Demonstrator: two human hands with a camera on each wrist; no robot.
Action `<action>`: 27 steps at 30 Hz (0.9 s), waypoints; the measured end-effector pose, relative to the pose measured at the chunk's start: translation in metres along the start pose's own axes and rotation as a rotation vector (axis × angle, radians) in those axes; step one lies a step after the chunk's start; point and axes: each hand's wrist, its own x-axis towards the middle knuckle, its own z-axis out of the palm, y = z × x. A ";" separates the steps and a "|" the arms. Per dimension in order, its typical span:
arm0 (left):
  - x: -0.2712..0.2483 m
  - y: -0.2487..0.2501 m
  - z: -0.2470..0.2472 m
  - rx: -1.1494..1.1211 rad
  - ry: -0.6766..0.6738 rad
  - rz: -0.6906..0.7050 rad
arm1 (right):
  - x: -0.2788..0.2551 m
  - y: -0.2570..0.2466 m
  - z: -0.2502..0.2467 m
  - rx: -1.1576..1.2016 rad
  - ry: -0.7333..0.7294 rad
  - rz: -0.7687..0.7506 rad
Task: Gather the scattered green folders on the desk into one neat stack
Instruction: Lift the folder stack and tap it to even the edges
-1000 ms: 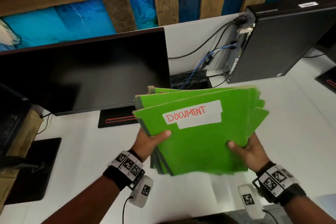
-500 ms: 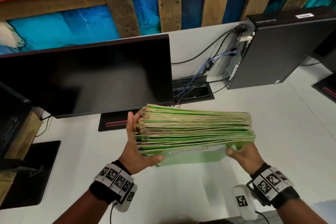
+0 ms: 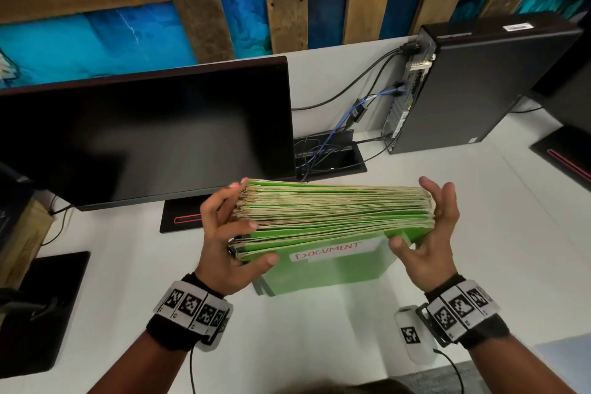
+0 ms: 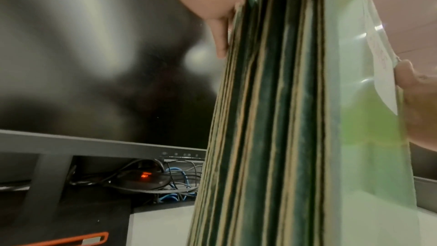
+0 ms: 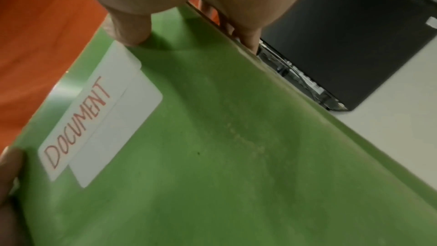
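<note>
Both hands were on the thick bundle of green card folders (image 3: pixel 332 217), stood on edge on the white desk (image 3: pixel 319 329) just in front of the black monitor (image 3: pixel 144 137), worn tan edges facing up. The left hand (image 3: pixel 224 243) gripped the left end: thumb curled onto the front cover, fingers (image 3: pixel 224 198) wrapped round the back. In the left wrist view the folder edges (image 4: pixel 272 119) ran as dark green and tan stripes, a fingertip pressed to the far side. The right hand (image 3: pixel 431 233) bracketed the right end, fingers spread and reaching upward along the side, thumb tip (image 3: pixel 396 241) pressed onto the front cover; how firmly it bore on the stack could not be told. The front folder carried a white paper label (image 5: pixel 99 128) with DOCUMENT written in red, and in the right wrist view a thumb (image 5: pixel 130 25) touched the cover just above that label. A black computer tower (image 3: pixel 479 89) stood well apart at the back right, cables (image 3: pixel 351 112) trailing from it into a desk cutout.
</note>
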 end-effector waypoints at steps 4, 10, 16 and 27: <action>0.002 0.002 0.006 -0.077 0.037 -0.081 | 0.006 -0.006 -0.001 -0.152 -0.055 -0.173; -0.002 0.014 0.029 -0.316 0.086 -0.279 | 0.006 -0.007 0.000 0.014 -0.090 -0.097; -0.001 0.010 0.020 -0.487 0.067 -0.475 | 0.010 -0.006 0.004 0.187 0.004 -0.021; -0.042 0.000 0.014 -0.367 -0.083 -0.926 | -0.011 0.017 -0.001 0.267 -0.067 0.345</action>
